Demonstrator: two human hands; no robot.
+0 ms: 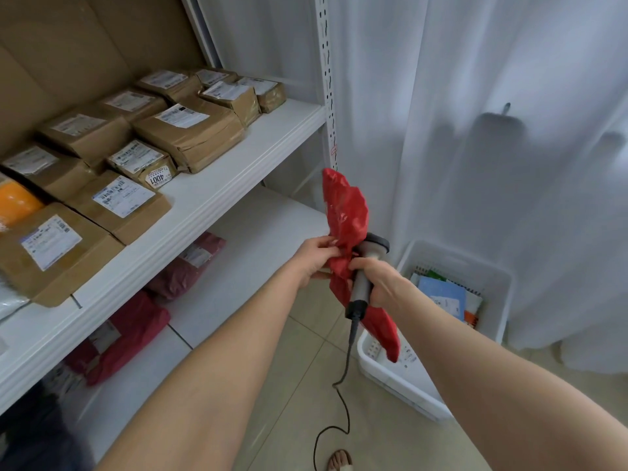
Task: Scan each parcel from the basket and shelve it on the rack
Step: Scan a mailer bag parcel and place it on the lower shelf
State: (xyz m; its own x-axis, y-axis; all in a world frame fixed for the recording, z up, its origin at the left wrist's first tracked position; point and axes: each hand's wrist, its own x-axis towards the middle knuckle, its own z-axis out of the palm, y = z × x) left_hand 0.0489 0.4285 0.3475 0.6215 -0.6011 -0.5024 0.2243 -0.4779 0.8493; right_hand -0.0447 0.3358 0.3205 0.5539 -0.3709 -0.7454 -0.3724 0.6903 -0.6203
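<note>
Red parcel (346,212) in left hand (314,258) — scanner (365,270) in right hand (380,282)

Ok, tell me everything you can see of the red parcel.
The red parcel is a soft, crinkled, glossy bag that looks like plastic. It is held upright in the air in front of the rack, one end pointing up, the other hanging down over the basket. The left hand pinches its middle. The right hand, gripping the scanner, also presses against it. No label shows on the side facing the camera.
</note>
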